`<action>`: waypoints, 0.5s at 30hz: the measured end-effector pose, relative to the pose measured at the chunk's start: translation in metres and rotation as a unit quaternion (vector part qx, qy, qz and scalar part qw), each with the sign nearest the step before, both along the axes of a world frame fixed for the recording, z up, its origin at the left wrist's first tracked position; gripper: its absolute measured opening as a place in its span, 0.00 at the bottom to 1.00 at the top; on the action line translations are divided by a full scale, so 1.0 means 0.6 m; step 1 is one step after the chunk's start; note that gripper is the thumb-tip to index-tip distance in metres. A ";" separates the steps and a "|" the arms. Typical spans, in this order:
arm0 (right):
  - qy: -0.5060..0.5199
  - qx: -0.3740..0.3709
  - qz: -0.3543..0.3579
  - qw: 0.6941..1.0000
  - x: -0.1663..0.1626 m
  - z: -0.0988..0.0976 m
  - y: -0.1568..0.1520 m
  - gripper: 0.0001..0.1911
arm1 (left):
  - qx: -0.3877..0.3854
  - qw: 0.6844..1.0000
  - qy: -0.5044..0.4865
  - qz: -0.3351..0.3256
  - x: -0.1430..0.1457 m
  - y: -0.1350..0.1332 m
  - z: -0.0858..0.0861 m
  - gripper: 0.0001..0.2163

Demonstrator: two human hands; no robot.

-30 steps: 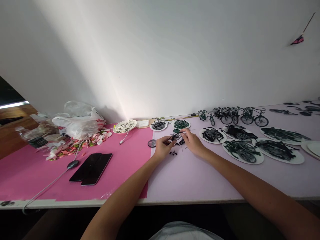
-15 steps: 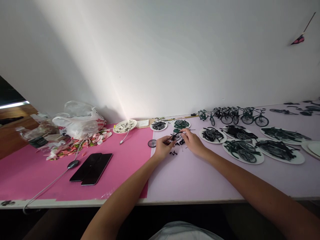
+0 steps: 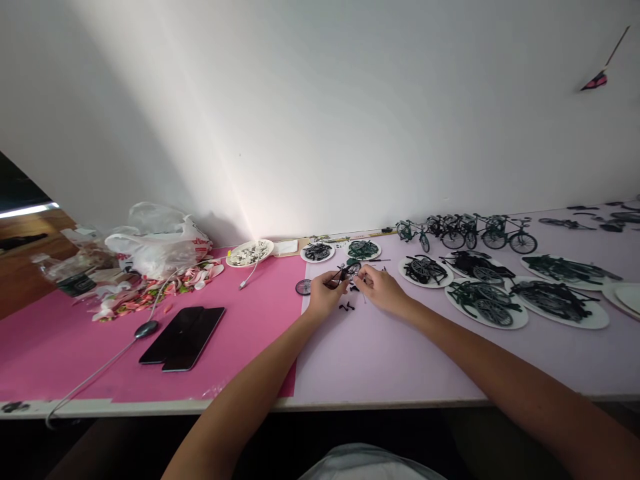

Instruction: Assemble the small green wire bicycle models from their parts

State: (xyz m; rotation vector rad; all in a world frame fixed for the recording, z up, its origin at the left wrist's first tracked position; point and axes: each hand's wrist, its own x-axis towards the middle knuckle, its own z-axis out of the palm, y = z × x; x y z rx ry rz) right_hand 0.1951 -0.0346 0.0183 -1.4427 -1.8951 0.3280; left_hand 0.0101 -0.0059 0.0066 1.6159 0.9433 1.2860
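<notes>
My left hand (image 3: 326,293) is closed around a dark model bicycle frame (image 3: 342,274), holding it just above the lilac tabletop. A spoked model wheel (image 3: 354,269) shows at the frame's far end. The fingers of my right hand (image 3: 381,287) pinch at this wheel's near edge; whether the wheel is joined to the frame I cannot tell. Another spoked wheel (image 3: 303,287) lies flat beside my left hand. Small black bicycle parts (image 3: 347,307) lie on the table below my fingers, and a few more are partly hidden behind them.
Plates of loose bicycle parts (image 3: 523,313) stand to the right, with assembled model bicycles (image 3: 509,235) behind them along the wall. Two smaller plates (image 3: 303,256) are ahead. On the pink left side are dark phones (image 3: 193,340), a cable, petal-like pieces (image 3: 165,290) and a plastic bag (image 3: 155,243).
My right hand has shifted slightly down and left, its fingers now at the wheel instead of the frame's thin end. The frame in my left hand has turned, and a wheel shows at its far end.
</notes>
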 end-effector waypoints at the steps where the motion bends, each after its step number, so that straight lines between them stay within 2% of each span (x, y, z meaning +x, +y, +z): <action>1: 0.000 0.002 0.001 1.000 0.000 0.000 0.000 0.13 | 0.000 1.000 -0.001 0.001 0.000 0.000 0.000 0.14; 11: -0.022 0.019 0.006 1.000 0.003 -0.007 0.007 0.20 | -0.001 1.000 0.014 0.013 0.000 -0.005 0.001 0.13; 15: -0.012 0.003 -0.023 1.000 0.001 -0.004 0.005 0.15 | -0.007 1.000 0.009 0.011 0.002 -0.005 0.001 0.13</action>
